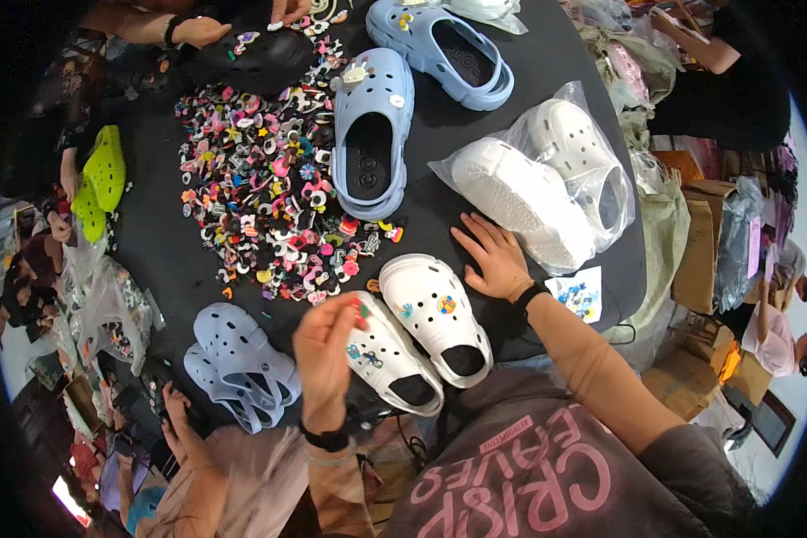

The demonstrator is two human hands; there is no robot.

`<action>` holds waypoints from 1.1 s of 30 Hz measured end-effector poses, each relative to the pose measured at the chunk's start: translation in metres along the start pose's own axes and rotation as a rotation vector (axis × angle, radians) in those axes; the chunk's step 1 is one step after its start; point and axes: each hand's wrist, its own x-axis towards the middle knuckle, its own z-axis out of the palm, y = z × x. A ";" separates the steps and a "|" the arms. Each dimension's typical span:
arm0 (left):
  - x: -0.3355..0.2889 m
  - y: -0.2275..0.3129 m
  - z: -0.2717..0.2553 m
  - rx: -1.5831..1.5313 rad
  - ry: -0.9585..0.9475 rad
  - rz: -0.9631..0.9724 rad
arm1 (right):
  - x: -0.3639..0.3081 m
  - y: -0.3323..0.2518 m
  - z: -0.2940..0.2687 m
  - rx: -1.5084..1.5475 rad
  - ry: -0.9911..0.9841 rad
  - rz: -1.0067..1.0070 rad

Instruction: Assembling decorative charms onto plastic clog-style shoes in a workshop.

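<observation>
Two white clogs point(435, 300) with small coloured charms in their holes lie in front of me, toes pointing away. Pinched in the fingers of my left hand point(323, 345) is a small red and green shoe charm point(361, 311), held above the left clog of the pair. My right hand point(495, 258) rests on the black table with fingers spread, holding nothing. It is between the right clog and a clear bag of white clogs point(547, 184). Beyond my left hand spreads a large heap of colourful shoe charms point(260, 188).
Light blue clogs point(372, 134) stand at the far middle, pale lavender clogs point(238, 359) at near left, lime green clogs point(99, 184) at the left edge. A charm sheet point(578, 294) lies by my right wrist. Another person's hand point(202, 32) works at a dark clog. Cardboard boxes point(695, 233) stand right.
</observation>
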 end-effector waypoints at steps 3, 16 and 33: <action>-0.030 -0.005 0.022 -0.227 -0.042 -0.109 | 0.000 -0.001 -0.002 0.017 0.024 -0.014; -0.076 -0.026 0.039 -0.044 -0.027 0.086 | -0.003 0.000 0.004 0.032 0.091 -0.038; -0.039 -0.055 0.080 0.861 0.120 0.353 | -0.004 0.003 0.005 0.035 0.120 -0.062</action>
